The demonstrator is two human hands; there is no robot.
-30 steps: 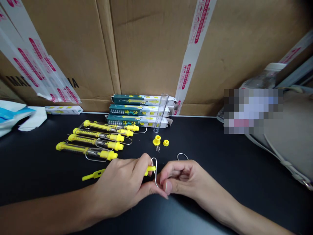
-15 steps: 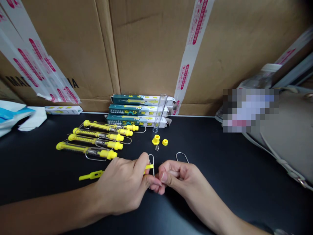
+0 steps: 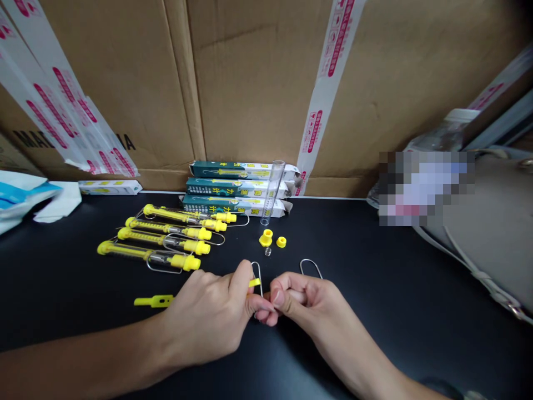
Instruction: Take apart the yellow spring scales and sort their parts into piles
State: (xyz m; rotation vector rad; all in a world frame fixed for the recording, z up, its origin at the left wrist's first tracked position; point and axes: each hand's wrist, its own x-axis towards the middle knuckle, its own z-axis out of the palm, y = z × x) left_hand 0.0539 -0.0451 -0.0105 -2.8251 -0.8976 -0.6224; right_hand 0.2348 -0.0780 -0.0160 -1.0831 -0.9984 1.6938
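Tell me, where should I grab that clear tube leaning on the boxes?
Probably pinch the clear tube around its bare middle, coming from the right: it stands tilted against the stacked boxes on its left, and yellow caps sit near its foot.

Black tabletop point(image 3: 416, 289). Left of centre, four yellow spring scales point(image 3: 150, 244) lie side by side. Far edge: three teal boxes point(image 3: 233, 189) in a row (a clear tube point(image 3: 272, 191) leans against them). Just nearer, two yellow caps point(image 3: 266, 238) and a small spring point(image 3: 268, 251). Far left, a slim white box point(image 3: 109, 187).
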